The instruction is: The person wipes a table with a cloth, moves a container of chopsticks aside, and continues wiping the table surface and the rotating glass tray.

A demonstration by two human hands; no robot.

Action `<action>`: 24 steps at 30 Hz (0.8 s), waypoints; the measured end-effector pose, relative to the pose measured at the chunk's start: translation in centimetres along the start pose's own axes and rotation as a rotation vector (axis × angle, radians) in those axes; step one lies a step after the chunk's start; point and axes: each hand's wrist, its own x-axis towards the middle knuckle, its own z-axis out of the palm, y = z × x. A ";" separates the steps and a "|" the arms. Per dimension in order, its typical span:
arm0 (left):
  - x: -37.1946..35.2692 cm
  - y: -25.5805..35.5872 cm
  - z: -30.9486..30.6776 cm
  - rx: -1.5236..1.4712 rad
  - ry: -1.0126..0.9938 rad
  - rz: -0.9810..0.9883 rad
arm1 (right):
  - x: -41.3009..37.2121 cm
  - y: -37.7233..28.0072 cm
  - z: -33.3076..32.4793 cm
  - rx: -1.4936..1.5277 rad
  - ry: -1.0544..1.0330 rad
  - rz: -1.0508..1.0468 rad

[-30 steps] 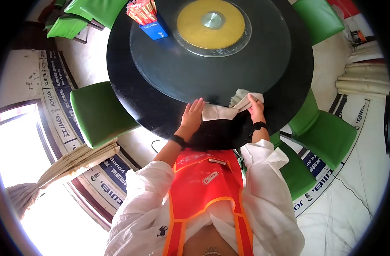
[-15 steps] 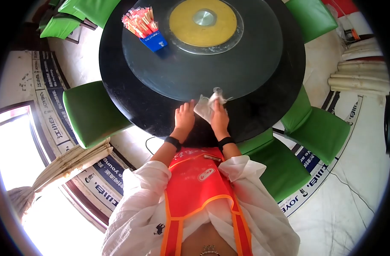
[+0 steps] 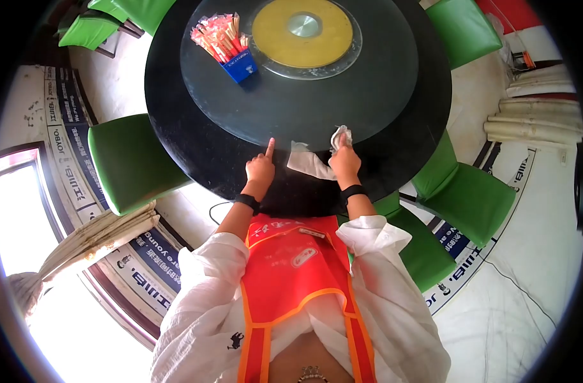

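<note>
My right hand (image 3: 346, 161) is closed on a pale cloth (image 3: 309, 163). One end bunches up at the fingers over the glass turntable's near edge, and the other spreads leftward over the black table rim. To the left, my left hand (image 3: 260, 170) holds nothing. Its index finger is stretched out to the edge of the turntable (image 3: 291, 115), while the other fingers are curled. A blue box (image 3: 241, 67) packed with wrapped chopsticks (image 3: 218, 37) stands on the turntable, beyond my left hand.
The round black table (image 3: 170, 121) has a yellow disc (image 3: 272, 32) at the turntable's centre. Green chairs surround it, including one at left (image 3: 132, 163) and one at right (image 3: 467, 201). A cable (image 3: 521, 290) lies on the floor at right.
My hands have moved apart, the right one going right with the cloth. My left index finger now points out at the turntable's edge. The chopstick box has shifted right and slightly nearer.
</note>
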 end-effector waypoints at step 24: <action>-0.7 -1.1 -0.5 -0.127 -0.146 -0.080 | 3.4 6.2 -2.6 -0.179 -0.057 0.024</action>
